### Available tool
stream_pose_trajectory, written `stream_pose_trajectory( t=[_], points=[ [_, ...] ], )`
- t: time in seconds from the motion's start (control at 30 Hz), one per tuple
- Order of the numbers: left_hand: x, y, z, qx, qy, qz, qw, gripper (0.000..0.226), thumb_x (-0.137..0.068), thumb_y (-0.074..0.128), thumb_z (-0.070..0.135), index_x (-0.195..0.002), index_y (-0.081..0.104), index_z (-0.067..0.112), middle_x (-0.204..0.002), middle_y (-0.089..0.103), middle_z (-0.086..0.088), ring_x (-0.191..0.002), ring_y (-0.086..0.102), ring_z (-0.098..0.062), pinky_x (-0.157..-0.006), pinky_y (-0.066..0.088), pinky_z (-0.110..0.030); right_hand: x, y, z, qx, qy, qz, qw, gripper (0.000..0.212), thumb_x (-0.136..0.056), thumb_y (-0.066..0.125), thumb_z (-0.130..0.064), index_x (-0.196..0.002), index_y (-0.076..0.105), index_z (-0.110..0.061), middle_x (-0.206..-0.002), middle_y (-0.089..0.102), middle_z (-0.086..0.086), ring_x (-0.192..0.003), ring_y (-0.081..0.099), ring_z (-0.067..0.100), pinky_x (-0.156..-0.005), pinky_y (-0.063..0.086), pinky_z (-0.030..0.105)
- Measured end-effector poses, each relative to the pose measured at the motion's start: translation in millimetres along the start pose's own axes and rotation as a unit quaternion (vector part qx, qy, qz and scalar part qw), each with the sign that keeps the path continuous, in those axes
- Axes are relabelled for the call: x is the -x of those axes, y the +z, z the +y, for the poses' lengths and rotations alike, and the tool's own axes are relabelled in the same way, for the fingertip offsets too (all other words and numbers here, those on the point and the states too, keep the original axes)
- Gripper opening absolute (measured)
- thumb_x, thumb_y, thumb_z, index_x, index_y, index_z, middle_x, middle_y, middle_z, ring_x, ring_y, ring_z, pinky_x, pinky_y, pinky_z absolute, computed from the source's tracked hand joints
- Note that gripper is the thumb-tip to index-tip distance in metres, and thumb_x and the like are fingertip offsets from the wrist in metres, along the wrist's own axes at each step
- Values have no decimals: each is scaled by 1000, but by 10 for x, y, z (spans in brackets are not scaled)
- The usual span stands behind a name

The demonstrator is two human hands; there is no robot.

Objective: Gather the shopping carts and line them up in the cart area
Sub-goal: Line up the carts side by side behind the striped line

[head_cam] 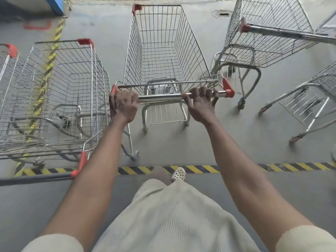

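A parked cart stands on my left. My left hand grips the handle of the middle cart, which points straight ahead just past the striped floor line. My right hand curls over the same handle. Another cart stands askew at the right.

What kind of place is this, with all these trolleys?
Probably a shop's cart parking area: silver wire shopping carts with red plastic corners stand on a grey concrete floor marked off by yellow-and-black striped tape.

Grey concrete floor marked with striped tape.
The yellow-and-black tape runs beside a cream perforated shoe; a drain cover sits further ahead.
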State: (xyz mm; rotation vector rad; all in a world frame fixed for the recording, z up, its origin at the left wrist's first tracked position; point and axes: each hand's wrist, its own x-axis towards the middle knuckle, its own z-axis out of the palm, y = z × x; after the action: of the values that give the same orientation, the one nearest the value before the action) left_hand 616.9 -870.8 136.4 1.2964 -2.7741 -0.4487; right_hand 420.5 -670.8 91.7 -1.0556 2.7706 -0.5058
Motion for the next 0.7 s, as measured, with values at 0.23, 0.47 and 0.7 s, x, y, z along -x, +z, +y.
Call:
stream_pose_trajectory(
  t=[0.23, 0.47, 0.7],
  points=[
    [510, 190, -263, 19, 44, 28, 998, 49, -105, 24, 38, -87, 63, 15, -78, 58, 1, -108, 58, -26, -125, 6, -46, 724, 138, -32, 9, 15, 67, 998, 49, -100, 26, -72, -112, 53, -32, -121, 44, -4, -135, 33, 20, -121, 4, 48],
    [1218, 227, -579, 1, 75, 30, 997, 56, -106, 16, 47, -92, 61, 16, -92, 63, -4, -108, 57, -28, -126, 3, -45, 1550, 207, -164, 3, 38, 67, 997, 58, -97, 14, -76, -114, 48, -32, -120, 39, -3, -136, 31, 24, -122, 0, 51],
    [1807, 223, -780, -27, 120, 58, 991, 53, -108, 24, 41, -97, 66, 10, -101, 68, -11, -115, 57, -30, -126, 7, -47, 2162, 274, -245, 21, 43, 81, 996, 51, -99, 21, -70, -115, 48, -30, -122, 42, 3, -137, 30, 24, -122, -2, 51]
  ],
)
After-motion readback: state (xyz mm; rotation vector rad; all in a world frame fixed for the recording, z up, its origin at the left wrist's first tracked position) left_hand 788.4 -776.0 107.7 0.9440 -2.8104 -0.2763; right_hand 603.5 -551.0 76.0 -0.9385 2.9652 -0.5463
